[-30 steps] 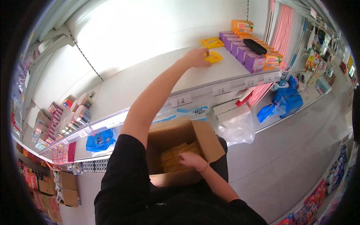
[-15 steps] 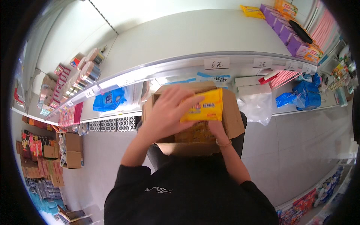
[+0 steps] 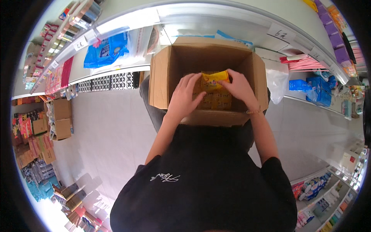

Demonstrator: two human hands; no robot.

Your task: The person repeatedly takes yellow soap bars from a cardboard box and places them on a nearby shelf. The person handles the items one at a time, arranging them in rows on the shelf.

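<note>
A yellow soap packet (image 3: 211, 82) is inside an open cardboard box (image 3: 210, 47) in front of my body. My right hand (image 3: 241, 89) grips the packet's right end, its thumb lying across the front. On the other side, my left hand (image 3: 185, 94) reaches over the near left of the box. Its fingertips are at the packet's left edge, and its thumb is spread apart from the fingers. Below the packet, several more yellow packets (image 3: 219, 102) lie on the bottom of the box, partly in shade.
A white shelf edge (image 3: 216, 9) with price tags curves beyond the box. On the lower shelf are a blue package (image 3: 108, 50) to the left, and pink sticks (image 3: 305, 63) and blue packs (image 3: 319, 91) to the right. Cartons (image 3: 60, 118) stand on the floor far left.
The yellow packet went from above the box down into it, turning in my hands. My left hand moved off its front to the left edge. The view tilted down.
</note>
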